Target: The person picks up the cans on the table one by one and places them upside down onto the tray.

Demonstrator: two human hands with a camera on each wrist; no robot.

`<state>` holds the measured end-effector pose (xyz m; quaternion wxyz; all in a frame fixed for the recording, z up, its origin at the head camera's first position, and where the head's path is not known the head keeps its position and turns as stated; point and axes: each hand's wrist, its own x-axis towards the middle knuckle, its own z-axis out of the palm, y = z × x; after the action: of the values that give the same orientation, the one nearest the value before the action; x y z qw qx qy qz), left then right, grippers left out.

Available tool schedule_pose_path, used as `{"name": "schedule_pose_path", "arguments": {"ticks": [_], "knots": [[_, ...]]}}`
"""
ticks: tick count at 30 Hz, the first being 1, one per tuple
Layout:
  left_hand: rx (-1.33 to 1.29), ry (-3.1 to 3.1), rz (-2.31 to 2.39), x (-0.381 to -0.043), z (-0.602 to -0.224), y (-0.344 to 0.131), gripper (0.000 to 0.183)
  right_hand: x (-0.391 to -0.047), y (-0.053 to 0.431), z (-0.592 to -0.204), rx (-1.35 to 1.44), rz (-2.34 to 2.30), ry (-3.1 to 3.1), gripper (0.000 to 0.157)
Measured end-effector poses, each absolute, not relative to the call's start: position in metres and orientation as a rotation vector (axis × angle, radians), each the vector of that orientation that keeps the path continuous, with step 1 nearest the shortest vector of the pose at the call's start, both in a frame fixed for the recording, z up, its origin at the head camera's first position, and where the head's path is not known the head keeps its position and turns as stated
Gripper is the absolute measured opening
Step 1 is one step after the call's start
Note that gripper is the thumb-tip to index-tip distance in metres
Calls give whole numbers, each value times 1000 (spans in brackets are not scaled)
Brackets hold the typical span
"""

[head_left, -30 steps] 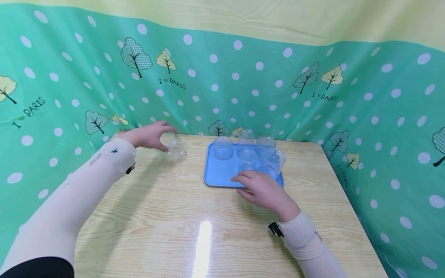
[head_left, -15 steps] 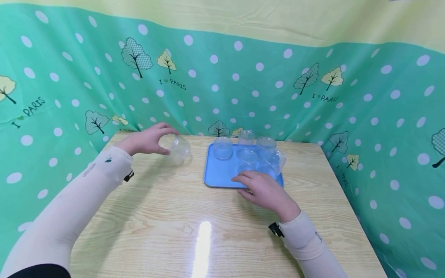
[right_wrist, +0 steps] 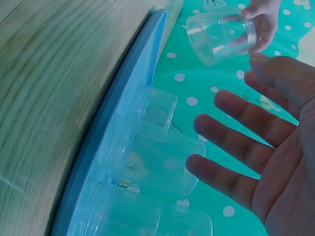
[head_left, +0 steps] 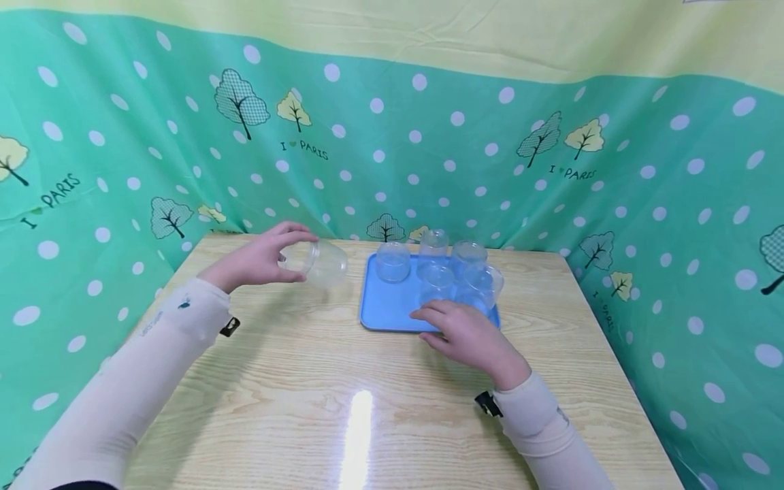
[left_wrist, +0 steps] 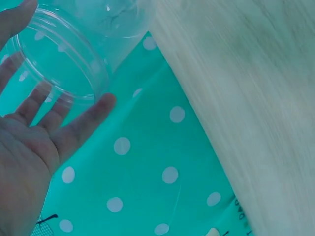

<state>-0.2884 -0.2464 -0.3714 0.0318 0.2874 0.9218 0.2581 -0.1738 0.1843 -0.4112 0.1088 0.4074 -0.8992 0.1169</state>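
My left hand [head_left: 260, 260] grips a clear plastic jar [head_left: 331, 264] around its threaded mouth, thumb on one side and fingers on the other. The jar is tipped on its side above the table, its base pointing right. In the left wrist view the open mouth [left_wrist: 59, 59] faces my palm. My right hand [head_left: 465, 338] hovers at the front edge of the blue tray [head_left: 390, 307], fingers apart and holding nothing. Several similar clear jars [head_left: 393, 262] stand mouth down on the tray; the right wrist view shows their threaded ends against it.
The tray lies toward the back of a wood-grain table [head_left: 294, 381]. A green dotted curtain [head_left: 380, 170] hangs behind the table and along both sides. One jar [head_left: 433, 245] at the tray's back is narrower than the others.
My left hand has moved slightly right, bringing the jar closer to the tray and tipping it further onto its side. The right hand has stayed almost still.
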Motion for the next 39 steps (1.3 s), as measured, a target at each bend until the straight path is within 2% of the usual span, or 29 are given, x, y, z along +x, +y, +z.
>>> {"name": "schedule_pose_path", "arguments": {"ticks": [11, 23, 32, 39], "knots": [[1002, 2785, 1062, -267, -385, -236, 79, -176, 186, -415, 1220, 365, -2613, 36], [1061, 2744, 1252, -259, -398, -227, 77, -176, 188, -415, 1210, 383, -2560, 35], [1113, 2747, 1337, -235, -391, -215, 80, -176, 188, -408, 1216, 397, -2519, 35], [1204, 2691, 1419, -211, -371, -200, 75, -177, 189, -407, 1216, 400, -2505, 35]]}}
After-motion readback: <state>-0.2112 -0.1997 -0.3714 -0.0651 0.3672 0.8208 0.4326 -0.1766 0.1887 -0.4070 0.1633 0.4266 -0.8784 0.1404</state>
